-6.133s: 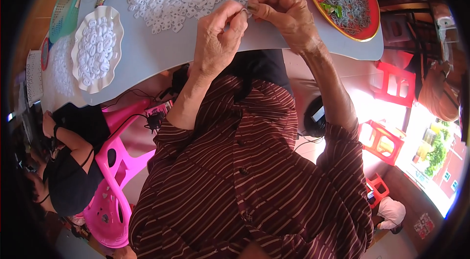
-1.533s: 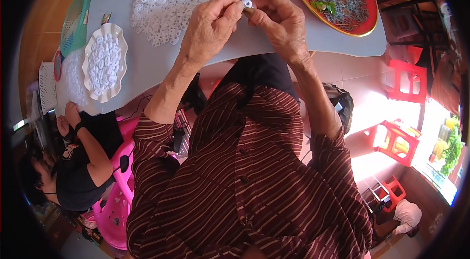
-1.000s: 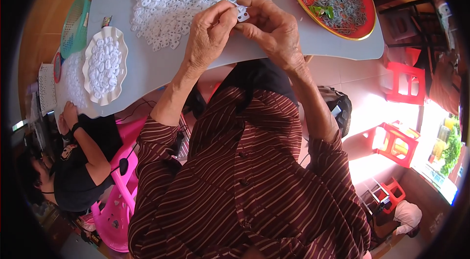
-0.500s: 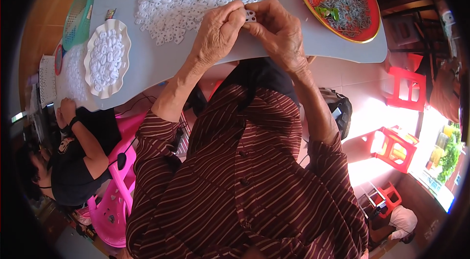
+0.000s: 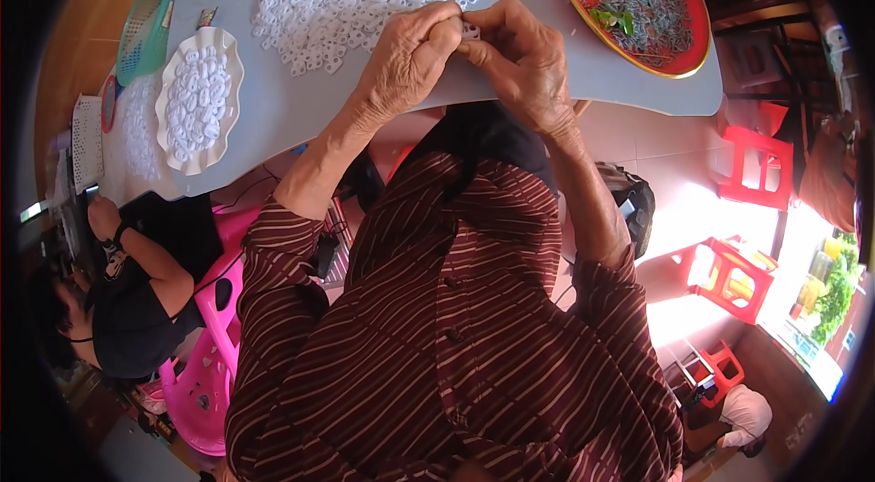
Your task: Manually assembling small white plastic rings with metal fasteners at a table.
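Over the near part of the table, my two hands meet around a small white plastic two-hole piece (image 5: 470,30). My right hand (image 5: 524,63) pinches it between thumb and bent forefinger. My left hand (image 5: 410,54) is closed, its curled fingers pressed against the piece's left end; whatever else they hold is hidden. Just beyond my hands spreads a large pile of similar white pieces (image 5: 319,4), with several strays at its right edge. To the right, a red round tray (image 5: 704,40) with a gold rim holds many small grey metal parts (image 5: 658,13) and a green leaf (image 5: 623,22).
A white wavy-edged dish (image 5: 232,108) of white pieces stands on the left, near a green basket (image 5: 146,26). Beside the table at left, a co-worker (image 5: 137,327) sits by a pink chair (image 5: 205,391). Red stools (image 5: 761,168) stand on the floor to the right.
My hands stay together in nearly the same spot, and the piece between them shows less than before. The co-worker's hand has drawn back from the table edge.
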A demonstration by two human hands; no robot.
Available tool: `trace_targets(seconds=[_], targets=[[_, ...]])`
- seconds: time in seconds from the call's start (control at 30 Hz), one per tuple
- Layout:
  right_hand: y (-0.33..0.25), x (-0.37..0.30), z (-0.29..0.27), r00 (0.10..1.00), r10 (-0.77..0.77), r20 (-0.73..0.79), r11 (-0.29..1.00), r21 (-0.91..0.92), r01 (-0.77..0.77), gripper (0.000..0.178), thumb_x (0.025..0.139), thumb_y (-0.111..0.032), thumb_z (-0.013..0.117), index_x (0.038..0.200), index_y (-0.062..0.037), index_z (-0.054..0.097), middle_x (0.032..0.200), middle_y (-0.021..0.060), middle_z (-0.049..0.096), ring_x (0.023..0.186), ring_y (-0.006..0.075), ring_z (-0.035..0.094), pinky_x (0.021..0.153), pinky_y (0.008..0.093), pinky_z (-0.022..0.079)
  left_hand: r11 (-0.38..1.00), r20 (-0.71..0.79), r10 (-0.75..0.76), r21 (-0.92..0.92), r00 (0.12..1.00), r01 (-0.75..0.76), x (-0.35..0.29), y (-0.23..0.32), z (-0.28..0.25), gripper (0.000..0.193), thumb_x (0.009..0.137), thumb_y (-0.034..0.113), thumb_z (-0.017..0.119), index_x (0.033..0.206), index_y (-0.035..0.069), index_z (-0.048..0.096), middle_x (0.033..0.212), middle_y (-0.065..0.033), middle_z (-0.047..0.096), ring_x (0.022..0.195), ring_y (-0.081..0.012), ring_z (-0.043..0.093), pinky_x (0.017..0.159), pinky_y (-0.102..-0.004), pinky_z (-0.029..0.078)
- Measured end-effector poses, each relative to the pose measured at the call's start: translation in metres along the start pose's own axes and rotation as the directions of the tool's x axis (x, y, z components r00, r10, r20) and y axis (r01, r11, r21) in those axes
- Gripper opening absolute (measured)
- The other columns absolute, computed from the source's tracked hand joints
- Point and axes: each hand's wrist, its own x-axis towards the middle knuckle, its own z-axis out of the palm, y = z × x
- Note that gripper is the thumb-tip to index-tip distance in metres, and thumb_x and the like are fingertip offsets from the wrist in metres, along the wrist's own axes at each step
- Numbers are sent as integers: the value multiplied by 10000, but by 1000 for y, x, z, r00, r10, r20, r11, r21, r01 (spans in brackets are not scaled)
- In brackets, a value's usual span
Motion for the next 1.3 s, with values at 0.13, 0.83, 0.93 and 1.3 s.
trace_targets(seconds=[0.13, 0.83, 0.93, 1.3], targets=[[6, -2, 1, 1000, -19, -5, 1000, -24, 19, 179, 774, -27, 689, 880, 33, 558, 739, 104, 658, 692, 116, 637, 611, 237, 496, 995, 31, -34, -88, 999, 37, -2, -2, 0, 201, 902, 170, 432, 828, -12, 470, 588, -103, 367, 552, -132, 354, 525, -309, 375], [6, 3, -3, 987, 151, 49, 940, 301, -159, 293, 850, -55, 629, 1115, 33, 544, 882, 47, 618, 793, 92, 578, 726, 225, 480, 999, -131, -5, -47, 991, -1, -2, 6, 2, 208, 939, 206, 467, 894, 8, 512, 605, -69, 461, 550, -148, 415, 540, -292, 395], [8, 4, -5, 988, 153, 19, 939, 308, -151, 290, 849, -53, 630, 1114, 28, 546, 887, 46, 618, 795, 90, 579, 728, 223, 481, 999, -100, -41, -38, 994, 38, -2, 9, 2, 189, 927, 187, 484, 883, 5, 506, 613, -57, 454, 562, -129, 411, 546, -279, 391], [10, 4, -4, 992, 124, -11, 923, 369, -111, 257, 836, -6, 619, 1074, 17, 525, 869, 44, 609, 783, 88, 577, 725, 212, 479, 985, -82, -157, -88, 984, 149, 2, 10, 2, 223, 912, 191, 443, 820, 0, 510, 602, -35, 440, 582, -103, 412, 548, -271, 378]])
